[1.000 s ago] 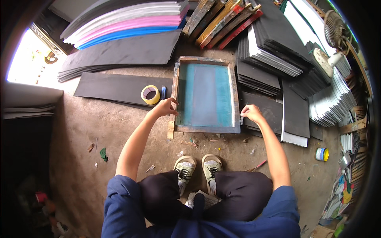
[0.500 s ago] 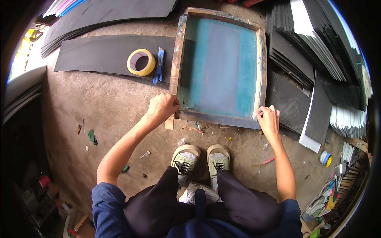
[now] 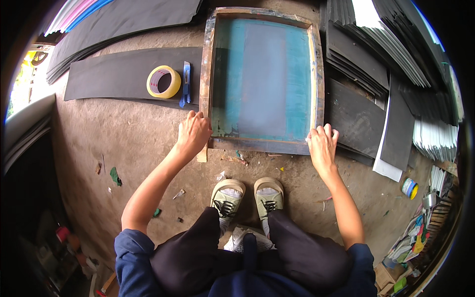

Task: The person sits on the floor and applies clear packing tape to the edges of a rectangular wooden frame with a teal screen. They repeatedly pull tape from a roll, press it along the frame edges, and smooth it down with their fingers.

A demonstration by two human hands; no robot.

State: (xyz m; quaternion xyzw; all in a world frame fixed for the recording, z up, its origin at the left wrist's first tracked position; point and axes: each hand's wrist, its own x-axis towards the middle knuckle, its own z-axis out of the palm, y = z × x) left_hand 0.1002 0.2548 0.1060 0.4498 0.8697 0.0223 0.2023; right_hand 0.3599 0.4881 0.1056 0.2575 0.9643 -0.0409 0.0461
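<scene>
A wooden screen-printing frame (image 3: pixel 262 144) with teal mesh (image 3: pixel 264 79) lies in front of me, a paler blue-grey band running down its middle. My left hand (image 3: pixel 194 132) is closed on the near left corner, fingers curled against the wood. At the near right corner my right hand (image 3: pixel 323 146) grips the frame between thumb and bent fingers. The fingertips of both hands are partly hidden. Left of the frame, a roll of tape (image 3: pixel 175 88) and a blue utility knife (image 3: pixel 186 81) rest on a long black sheet (image 3: pixel 109 74).
More black sheets (image 3: pixel 128 22) are piled at the far left. Stacks of black and white sheets (image 3: pixel 356 69) stand close to the frame's right side. A small round tin (image 3: pixel 409 188) sits at the right. Scraps litter the concrete floor (image 3: pixel 148 128) around my shoes (image 3: pixel 228 200).
The whole view has shifted a little, so the frame, tape and knife appear further left. Both hands remain at the frame's near corners.
</scene>
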